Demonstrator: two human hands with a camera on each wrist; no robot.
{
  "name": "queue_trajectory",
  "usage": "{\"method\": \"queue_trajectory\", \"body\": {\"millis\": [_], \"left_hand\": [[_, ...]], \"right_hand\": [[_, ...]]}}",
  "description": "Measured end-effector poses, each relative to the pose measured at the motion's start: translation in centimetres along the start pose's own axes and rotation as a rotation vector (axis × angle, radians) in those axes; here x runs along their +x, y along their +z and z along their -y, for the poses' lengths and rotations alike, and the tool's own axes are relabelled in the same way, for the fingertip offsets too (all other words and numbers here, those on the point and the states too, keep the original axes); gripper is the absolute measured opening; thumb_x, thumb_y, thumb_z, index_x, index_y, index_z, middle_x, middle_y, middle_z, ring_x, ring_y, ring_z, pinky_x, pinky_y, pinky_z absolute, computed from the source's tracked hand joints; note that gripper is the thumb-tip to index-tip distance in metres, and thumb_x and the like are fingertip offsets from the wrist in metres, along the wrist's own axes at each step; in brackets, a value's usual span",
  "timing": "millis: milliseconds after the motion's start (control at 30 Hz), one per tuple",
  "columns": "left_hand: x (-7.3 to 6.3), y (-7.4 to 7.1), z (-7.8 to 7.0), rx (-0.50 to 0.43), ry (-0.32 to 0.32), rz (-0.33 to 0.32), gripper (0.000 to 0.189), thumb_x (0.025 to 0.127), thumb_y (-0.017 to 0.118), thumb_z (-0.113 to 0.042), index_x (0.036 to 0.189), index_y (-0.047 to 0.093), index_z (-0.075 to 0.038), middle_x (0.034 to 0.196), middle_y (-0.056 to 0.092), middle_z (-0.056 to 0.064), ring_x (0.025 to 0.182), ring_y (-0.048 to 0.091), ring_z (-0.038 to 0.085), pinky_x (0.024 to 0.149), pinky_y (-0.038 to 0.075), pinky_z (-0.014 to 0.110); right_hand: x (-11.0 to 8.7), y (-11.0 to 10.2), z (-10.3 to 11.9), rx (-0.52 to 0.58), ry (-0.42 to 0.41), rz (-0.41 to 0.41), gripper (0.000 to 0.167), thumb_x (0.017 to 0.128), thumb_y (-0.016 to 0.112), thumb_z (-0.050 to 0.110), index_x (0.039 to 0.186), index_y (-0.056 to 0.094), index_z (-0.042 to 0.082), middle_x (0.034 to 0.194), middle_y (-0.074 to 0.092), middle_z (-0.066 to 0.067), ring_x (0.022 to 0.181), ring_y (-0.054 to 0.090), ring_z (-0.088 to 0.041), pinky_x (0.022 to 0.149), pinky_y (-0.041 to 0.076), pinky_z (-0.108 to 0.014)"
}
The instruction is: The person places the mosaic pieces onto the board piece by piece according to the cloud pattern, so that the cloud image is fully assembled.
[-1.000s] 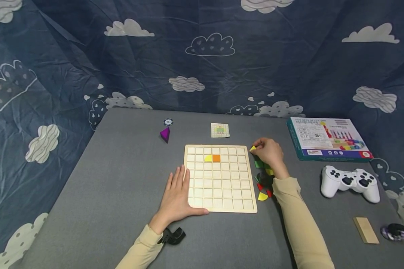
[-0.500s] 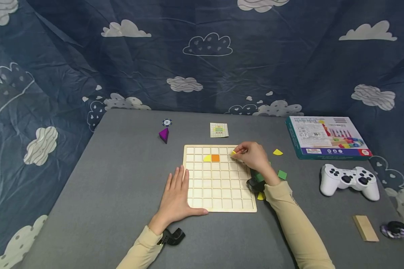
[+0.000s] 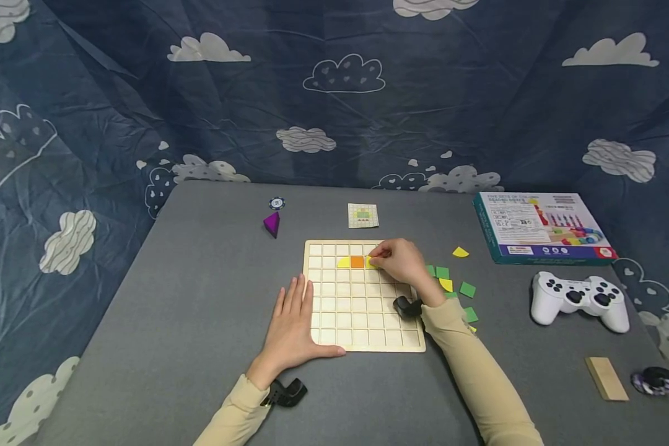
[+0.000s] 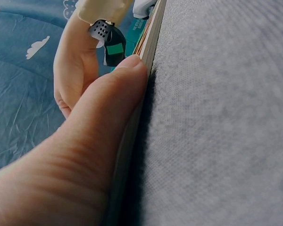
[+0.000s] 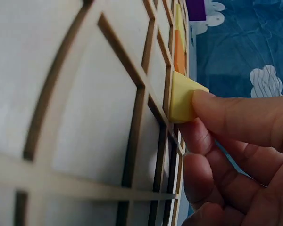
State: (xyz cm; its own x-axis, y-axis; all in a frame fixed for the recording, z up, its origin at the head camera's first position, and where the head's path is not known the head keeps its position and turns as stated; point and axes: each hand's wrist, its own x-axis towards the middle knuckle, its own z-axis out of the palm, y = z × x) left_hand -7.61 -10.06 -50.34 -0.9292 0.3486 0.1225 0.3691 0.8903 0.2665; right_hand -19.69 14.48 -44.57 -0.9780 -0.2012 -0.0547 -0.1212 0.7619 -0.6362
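A wooden grid board [image 3: 368, 348] lies on the grey table. In its second row sit a yellow quarter-round tile [image 3: 343, 262] and, beside it, an orange square tile [image 3: 357, 262]. My right hand [image 3: 399, 263] pinches another yellow tile [image 5: 183, 96] between thumb and fingers, right at the cell to the right of the orange one; in the right wrist view it stands tilted at the grid. My left hand [image 3: 290, 325] lies with straight fingers along the board's left edge, its thumb [image 4: 127, 75] against the near edge.
Several green tiles [image 3: 467, 290] and yellow tiles [image 3: 460, 252] lie right of the board. A pattern card [image 3: 363, 216] is behind it, with a purple pyramid [image 3: 272, 224] and a chip [image 3: 277, 203] to the left. Farther right are a box [image 3: 543, 229], a game controller [image 3: 580, 300] and a wooden block [image 3: 607, 378].
My right hand has carried the yellow tile from beyond the board's right edge leftward over the grid to beside the orange tile. My left hand has stayed on the board.
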Motion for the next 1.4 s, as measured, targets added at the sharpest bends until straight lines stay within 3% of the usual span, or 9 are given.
{"method": "queue_trajectory", "body": {"millis": [367,633,767,967,1100,1267,1400], "left_hand": [[0.0,-0.2,-0.1,-0.008,-0.005,0.006,0.137,0.057,0.055,-0.089,0.149,0.013,0.005,0.155,0.004,0.022,0.142,0.002,0.032,0.113,0.001,0.045],[0.0,-0.1,-0.1,-0.013,0.001,-0.003,0.138,0.057,0.055,-0.089,0.149,0.012,0.005,0.155,0.005,0.023,0.142,0.002,0.033,0.113,0.001,0.045],[0.0,0.0,0.0,-0.012,0.004,-0.005,0.138,0.057,0.054,-0.089,0.149,0.012,0.005,0.155,0.006,0.023,0.142,0.003,0.033,0.113,0.0,0.045],[-0.1,0.0,0.1,-0.019,0.01,-0.006,0.138,0.057,0.055,-0.089,0.149,0.012,0.005,0.155,0.005,0.023,0.142,0.002,0.033,0.113,0.0,0.045],[-0.1,0.0,0.1,-0.023,0.014,-0.011,0.138,0.057,0.057,-0.088,0.148,0.013,0.006,0.154,0.006,0.024,0.142,0.003,0.034,0.112,0.0,0.046],[0.0,-0.1,0.0,-0.024,0.018,-0.02,0.138,0.057,0.058,-0.087,0.148,0.014,0.007,0.154,0.007,0.024,0.142,0.003,0.034,0.112,0.001,0.047],[-0.1,-0.1,0.0,-0.021,0.022,-0.028,0.138,0.057,0.058,-0.087,0.148,0.015,0.007,0.154,0.008,0.025,0.142,0.004,0.035,0.112,0.003,0.048]], "right_hand": [[0.2,0.4,0.7,-0.15,0.002,-0.041,0.006,0.083,0.073,0.019,0.084,0.077,0.014,0.076,0.069,0.003,0.069,0.061,-0.02,0.056,0.046,-0.038],[-1.1,-0.3,-0.3,-0.066,-0.088,0.045,0.012,0.084,0.073,0.013,0.094,0.075,0.007,0.077,0.061,0.0,0.067,0.052,-0.016,0.062,0.04,-0.033],[-2.4,-1.5,-1.7,-0.023,-0.112,0.014,0.013,0.085,0.072,0.016,0.093,0.074,0.006,0.076,0.059,0.0,0.063,0.049,-0.016,0.058,0.038,-0.032],[-4.7,-4.2,-4.0,-0.084,-0.043,-0.071,0.016,0.086,0.071,0.019,0.091,0.072,0.004,0.075,0.061,-0.003,0.058,0.047,-0.017,0.051,0.037,-0.032],[-6.1,-6.0,-5.5,-0.142,0.021,-0.099,0.018,0.083,0.074,0.022,0.089,0.071,0.005,0.077,0.063,-0.004,0.062,0.052,-0.018,0.053,0.038,-0.032],[-7.2,-7.4,-6.8,-0.2,0.13,-0.065,0.028,0.078,0.078,0.026,0.089,0.068,0.003,0.073,0.059,-0.004,0.064,0.05,-0.02,0.055,0.034,-0.033],[-7.6,-7.6,-7.5,-0.237,0.166,-0.031,0.033,0.077,0.079,0.029,0.089,0.067,0.001,0.072,0.057,-0.004,0.063,0.048,-0.021,0.055,0.033,-0.033]]}}
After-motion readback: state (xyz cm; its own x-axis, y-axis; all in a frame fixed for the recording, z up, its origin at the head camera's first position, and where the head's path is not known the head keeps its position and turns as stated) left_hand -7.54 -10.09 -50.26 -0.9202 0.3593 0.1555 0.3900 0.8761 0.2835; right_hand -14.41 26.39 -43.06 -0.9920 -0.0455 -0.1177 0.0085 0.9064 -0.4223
